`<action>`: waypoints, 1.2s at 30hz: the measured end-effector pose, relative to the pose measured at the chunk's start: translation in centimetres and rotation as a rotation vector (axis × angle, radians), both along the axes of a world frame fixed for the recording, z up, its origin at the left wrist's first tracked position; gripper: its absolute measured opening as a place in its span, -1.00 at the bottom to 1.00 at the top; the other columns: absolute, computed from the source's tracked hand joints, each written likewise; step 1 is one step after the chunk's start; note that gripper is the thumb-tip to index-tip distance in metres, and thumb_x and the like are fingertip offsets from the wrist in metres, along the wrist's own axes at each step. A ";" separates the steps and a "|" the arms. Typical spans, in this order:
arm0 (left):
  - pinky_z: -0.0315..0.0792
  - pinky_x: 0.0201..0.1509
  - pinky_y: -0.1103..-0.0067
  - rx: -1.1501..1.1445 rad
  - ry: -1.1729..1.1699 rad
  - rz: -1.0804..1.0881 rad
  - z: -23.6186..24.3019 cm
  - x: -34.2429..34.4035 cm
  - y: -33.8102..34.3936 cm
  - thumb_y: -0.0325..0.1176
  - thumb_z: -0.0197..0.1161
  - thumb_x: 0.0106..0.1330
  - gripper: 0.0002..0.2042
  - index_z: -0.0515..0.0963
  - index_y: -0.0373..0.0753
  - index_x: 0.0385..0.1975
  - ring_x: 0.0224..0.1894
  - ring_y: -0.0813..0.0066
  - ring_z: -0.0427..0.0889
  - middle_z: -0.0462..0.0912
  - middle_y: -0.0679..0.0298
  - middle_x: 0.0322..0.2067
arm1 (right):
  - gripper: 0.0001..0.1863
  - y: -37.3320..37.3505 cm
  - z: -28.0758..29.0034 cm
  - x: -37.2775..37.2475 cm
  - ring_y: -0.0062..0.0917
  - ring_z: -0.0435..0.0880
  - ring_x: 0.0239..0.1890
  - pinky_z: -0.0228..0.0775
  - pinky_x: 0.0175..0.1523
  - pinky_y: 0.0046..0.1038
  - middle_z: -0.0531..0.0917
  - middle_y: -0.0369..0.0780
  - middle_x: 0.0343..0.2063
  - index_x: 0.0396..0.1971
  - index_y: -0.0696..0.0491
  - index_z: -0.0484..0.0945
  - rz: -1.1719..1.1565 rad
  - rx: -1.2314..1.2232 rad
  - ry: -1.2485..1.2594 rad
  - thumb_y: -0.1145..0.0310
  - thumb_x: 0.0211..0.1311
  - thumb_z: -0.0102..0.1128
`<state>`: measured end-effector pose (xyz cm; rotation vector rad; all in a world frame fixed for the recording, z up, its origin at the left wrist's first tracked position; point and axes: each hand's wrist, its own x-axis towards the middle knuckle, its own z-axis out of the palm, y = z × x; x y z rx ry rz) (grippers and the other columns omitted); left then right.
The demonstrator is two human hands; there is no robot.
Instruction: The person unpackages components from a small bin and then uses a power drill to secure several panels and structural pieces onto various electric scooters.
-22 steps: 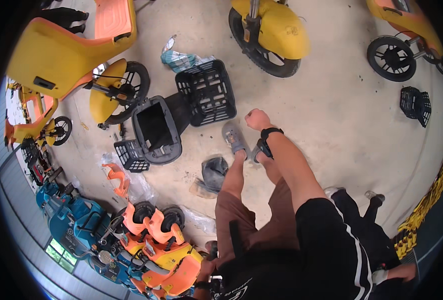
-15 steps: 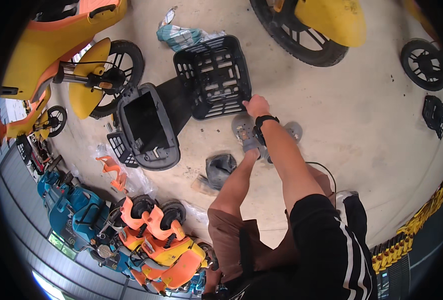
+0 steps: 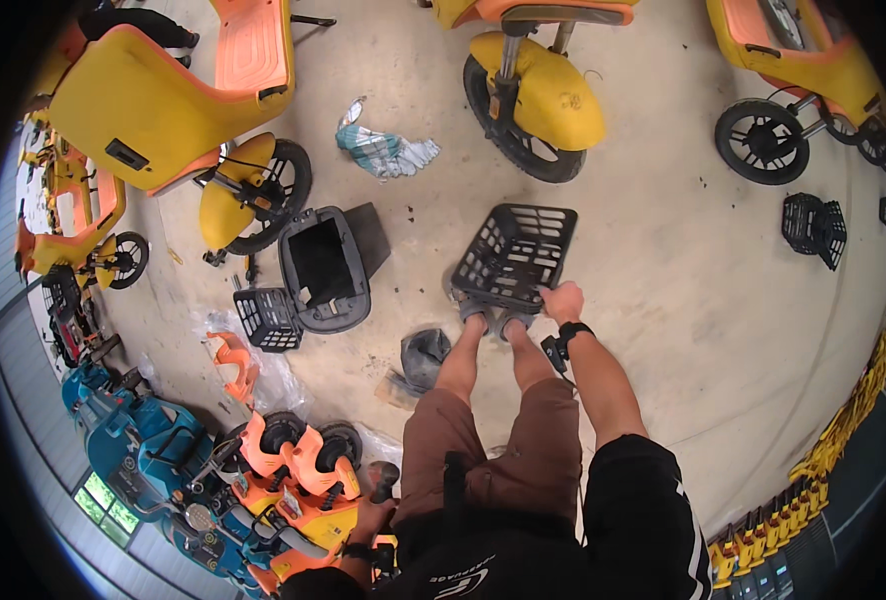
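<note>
My right hand (image 3: 563,302) grips the near right rim of a black plastic basket (image 3: 516,250). The basket hangs tilted in front of my feet, its slotted inside showing. Low in the view, my left hand (image 3: 369,520) is closed around a dark, drill-like tool (image 3: 383,478), whose exact kind is hard to make out against the scooters behind it. Left of the basket, a grey-black storage box (image 3: 351,310) lies on the floor with its dark inside showing. Against it stands a second, smaller-looking black basket (image 3: 268,318).
Yellow and orange scooters stand ahead, one with its front wheel (image 3: 523,140) nearest the middle. A crumpled teal-and-white cloth or bag (image 3: 383,152) lies on the floor. Orange parts (image 3: 233,365) on plastic film, a dark bag (image 3: 425,358) and teal scooters (image 3: 133,430) are left; another black basket (image 3: 813,228) is right.
The basket has come right and nearer in my right hand, away from the storage box and the cloth. My left hand and its tool now show more fully; my view has shifted.
</note>
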<state>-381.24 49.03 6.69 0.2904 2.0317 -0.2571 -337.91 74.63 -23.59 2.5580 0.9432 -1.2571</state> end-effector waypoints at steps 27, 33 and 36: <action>0.42 0.09 0.45 0.487 -0.347 0.039 -6.9 9.6 20.4 -0.26 0.45 -0.03 -0.34 0.38 -0.43 0.07 -0.05 0.21 0.59 0.59 -0.02 -0.10 | -0.53 5.7 0.3 -8.5 -0.43 0.70 -0.50 0.53 -0.27 -0.43 0.70 -0.07 -0.50 -0.13 0.15 0.61 0.075 -0.131 0.645 0.15 0.00 0.27; 0.48 -0.21 0.60 0.336 -0.466 0.620 -11.7 7.0 15.1 -0.41 0.38 0.10 -0.60 0.42 -0.38 -0.10 -0.33 0.49 0.62 0.60 0.21 -0.39 | -0.45 16.3 -19.5 -23.1 -0.21 0.64 -0.18 0.47 -0.06 -0.26 0.66 -0.08 -0.30 -0.01 0.08 0.52 0.695 0.171 0.411 0.18 -0.04 0.38; 0.44 -0.33 0.64 0.414 -0.503 0.834 -12.7 5.5 14.1 -0.42 0.30 0.17 -0.74 0.43 -0.36 -0.21 -0.41 0.51 0.59 0.58 0.22 -0.48 | -0.48 18.4 -27.4 -28.7 -0.16 0.58 -0.08 0.43 0.03 -0.25 0.56 -0.08 -0.15 0.00 -0.01 0.46 0.860 0.452 0.361 0.23 0.00 0.36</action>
